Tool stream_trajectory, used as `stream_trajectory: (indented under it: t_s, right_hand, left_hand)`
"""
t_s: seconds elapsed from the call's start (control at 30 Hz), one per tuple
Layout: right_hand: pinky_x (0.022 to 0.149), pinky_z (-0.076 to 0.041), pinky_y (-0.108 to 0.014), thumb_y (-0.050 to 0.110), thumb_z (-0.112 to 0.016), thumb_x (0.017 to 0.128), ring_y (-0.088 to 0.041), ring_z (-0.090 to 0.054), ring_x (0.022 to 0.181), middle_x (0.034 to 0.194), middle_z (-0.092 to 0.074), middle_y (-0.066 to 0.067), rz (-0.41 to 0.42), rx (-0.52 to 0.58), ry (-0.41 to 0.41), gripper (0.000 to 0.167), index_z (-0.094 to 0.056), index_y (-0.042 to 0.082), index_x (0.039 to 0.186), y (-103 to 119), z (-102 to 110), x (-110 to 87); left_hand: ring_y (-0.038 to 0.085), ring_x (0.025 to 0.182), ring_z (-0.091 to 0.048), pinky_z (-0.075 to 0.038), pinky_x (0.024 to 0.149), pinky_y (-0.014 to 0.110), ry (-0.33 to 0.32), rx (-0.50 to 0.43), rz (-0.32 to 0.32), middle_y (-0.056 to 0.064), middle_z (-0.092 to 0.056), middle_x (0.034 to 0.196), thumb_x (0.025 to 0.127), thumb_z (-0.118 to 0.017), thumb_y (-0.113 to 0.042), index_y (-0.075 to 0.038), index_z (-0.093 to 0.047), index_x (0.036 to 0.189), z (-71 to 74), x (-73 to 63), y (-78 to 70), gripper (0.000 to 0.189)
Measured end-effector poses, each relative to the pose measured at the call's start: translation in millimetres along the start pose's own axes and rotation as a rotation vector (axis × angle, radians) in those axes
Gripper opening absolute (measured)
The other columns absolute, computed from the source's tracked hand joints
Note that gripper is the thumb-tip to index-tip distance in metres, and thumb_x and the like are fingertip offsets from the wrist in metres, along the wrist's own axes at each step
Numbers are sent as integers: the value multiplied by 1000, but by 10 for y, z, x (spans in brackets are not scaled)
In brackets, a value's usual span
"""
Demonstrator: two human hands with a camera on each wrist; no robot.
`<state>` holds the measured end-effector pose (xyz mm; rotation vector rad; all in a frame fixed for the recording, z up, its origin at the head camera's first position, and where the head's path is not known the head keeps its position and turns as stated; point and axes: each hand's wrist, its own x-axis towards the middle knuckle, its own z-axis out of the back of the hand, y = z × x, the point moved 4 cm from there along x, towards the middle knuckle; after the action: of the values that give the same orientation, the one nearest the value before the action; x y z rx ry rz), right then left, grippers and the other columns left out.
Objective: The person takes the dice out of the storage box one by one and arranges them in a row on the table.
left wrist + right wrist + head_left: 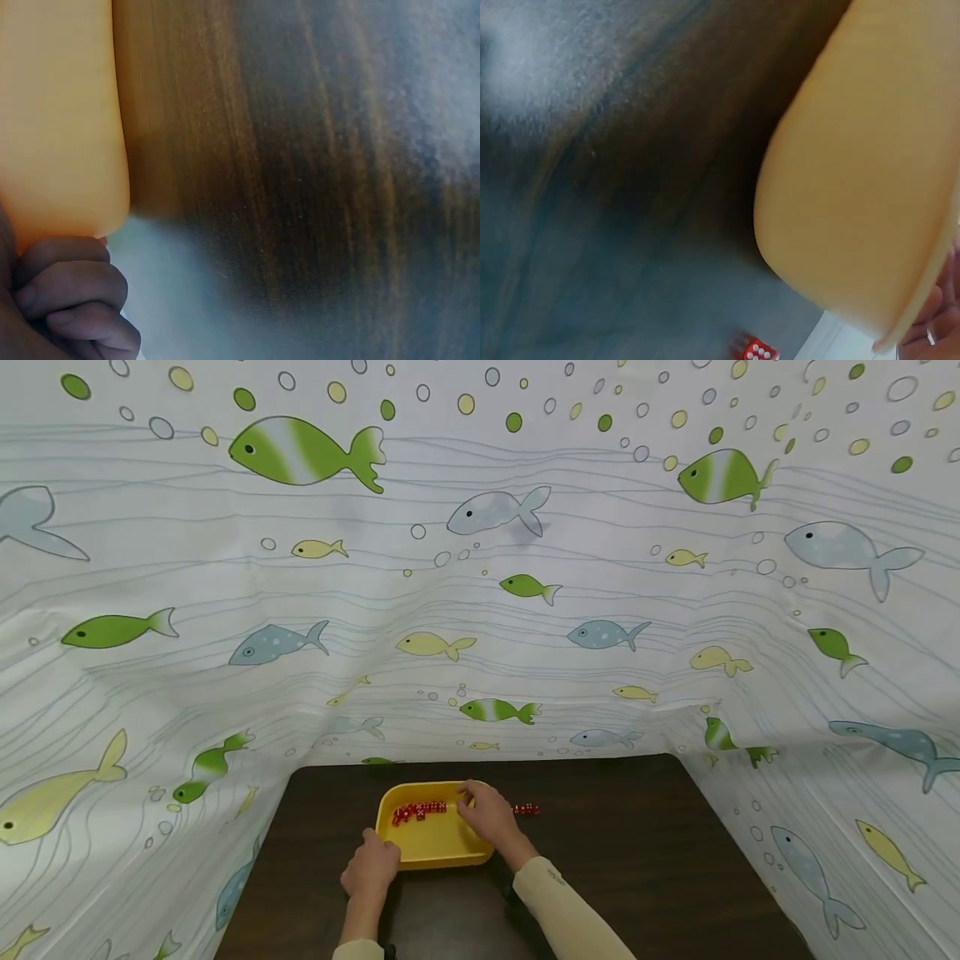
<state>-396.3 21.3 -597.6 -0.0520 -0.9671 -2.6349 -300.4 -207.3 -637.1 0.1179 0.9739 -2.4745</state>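
Note:
A yellow tray [438,845] stands on the dark table, with several red dice [420,810] grouped along its far left part. My left hand [372,862] grips the tray's left side; in the left wrist view its curled fingers [75,285] sit at the tray's corner. My right hand [489,814] reaches over the tray's right side, fingers bent down above the inside near the dice. In the right wrist view the tray wall hides most of that hand, and I cannot tell whether its fingers hold a die.
More red dice [527,809] lie in a short row on the table [637,860], just right of the tray. One die [760,350] shows at the bottom of the right wrist view. A white fish-patterned cloth [585,677] rises behind the table and along both sides.

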Motion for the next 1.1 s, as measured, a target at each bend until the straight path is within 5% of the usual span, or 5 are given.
stream_trajectory:
  t_s: [0.53, 0.97, 1.1]
  right_hand:
    - [81, -57, -36, 26, -72, 102, -9, -61, 86, 112, -75, 4, -19, -206, 81, 31, -73, 17, 132, 82, -218, 41]
    - [105, -57, -45, 22, -67, 104, -19, -71, 120, 138, -73, -1, -43, -225, 164, 35, -70, 16, 139, 102, -322, 175]
    - [108, -56, -46, 20, -68, 104, -19, -70, 119, 139, -72, -3, -53, -199, 185, 36, -70, 15, 139, 128, -332, 206]
  left_hand:
    - [32, 72, -55, -43, 72, 48, 6, -12, -14, 17, -56, 85, 102, -50, -22, 9, -44, 134, 45, 1, -25, 45]
    - [33, 72, -56, -44, 72, 48, 7, -10, -7, 17, -56, 85, 103, -50, -23, 9, -44, 136, 29, 0, -17, 46]
    - [33, 72, -56, -44, 72, 48, 3, -9, -3, 18, -56, 85, 103, -50, -23, 9, -44, 137, 32, 12, -8, 47]
